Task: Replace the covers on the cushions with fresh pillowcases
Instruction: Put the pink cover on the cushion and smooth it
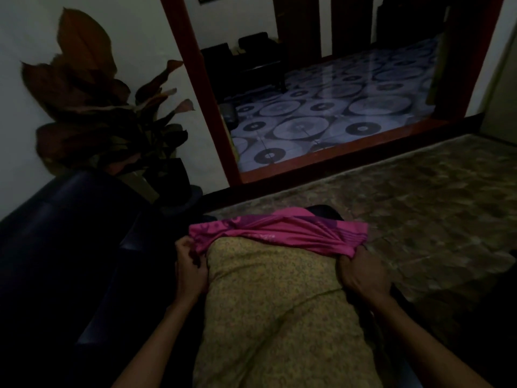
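- Both forearms reach forward along the yellow cushion (279,303), which lies lengthwise in front of the person.
- Left hand (190,264): grip curled, pinching the pink pillowcase (279,231) edge at the cushion's left corner.
- Right hand (361,275): grip clenched around bunched pink fabric at the right corner.
- The pillowcase caps only the far end.

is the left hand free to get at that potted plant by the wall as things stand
Probably not. The left hand is gripping one corner of the pink pillowcase over the yellow cushion, and the potted plant stands well beyond it, behind the dark sofa arm.
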{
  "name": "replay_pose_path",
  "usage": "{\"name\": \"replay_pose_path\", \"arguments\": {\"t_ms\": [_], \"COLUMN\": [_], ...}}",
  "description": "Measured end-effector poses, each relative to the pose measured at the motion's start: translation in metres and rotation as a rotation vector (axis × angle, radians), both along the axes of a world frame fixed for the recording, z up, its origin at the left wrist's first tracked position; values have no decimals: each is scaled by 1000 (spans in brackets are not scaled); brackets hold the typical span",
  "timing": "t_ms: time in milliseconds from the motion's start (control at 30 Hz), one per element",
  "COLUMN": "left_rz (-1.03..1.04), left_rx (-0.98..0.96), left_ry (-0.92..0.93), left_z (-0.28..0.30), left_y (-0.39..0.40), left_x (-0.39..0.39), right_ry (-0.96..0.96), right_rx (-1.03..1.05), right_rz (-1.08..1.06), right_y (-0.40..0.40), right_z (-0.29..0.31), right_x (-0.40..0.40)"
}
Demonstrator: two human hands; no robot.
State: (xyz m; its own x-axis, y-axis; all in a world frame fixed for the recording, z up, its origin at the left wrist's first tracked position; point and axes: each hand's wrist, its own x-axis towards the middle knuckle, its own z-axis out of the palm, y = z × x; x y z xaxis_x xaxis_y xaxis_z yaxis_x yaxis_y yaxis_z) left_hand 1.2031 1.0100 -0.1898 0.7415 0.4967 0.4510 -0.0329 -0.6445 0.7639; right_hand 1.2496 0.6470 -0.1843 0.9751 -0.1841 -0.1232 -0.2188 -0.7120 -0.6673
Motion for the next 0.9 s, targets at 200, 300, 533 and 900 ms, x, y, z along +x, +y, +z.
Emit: {"name": "replay_pose_path", "arguments": {"t_ms": [200, 300, 533, 900], "left_rz": [-62, 55, 12, -17], "left_rx": [-32, -63, 22, 18], "left_ry": [65, -48, 51, 260], "left_z": [25, 25, -16, -20], "left_y": [-6, -18, -9, -3], "left_x": [16, 14, -13, -32], "right_ry": [-134, -105, -105, -128], "right_rx": [-48, -29, -104, -322], "right_rz": [-2, 21, 55, 188], "right_y": [6, 13, -11, -17], "right_z": [24, 12, -38, -22], "right_x": [-1, -1, -11, -2]}}
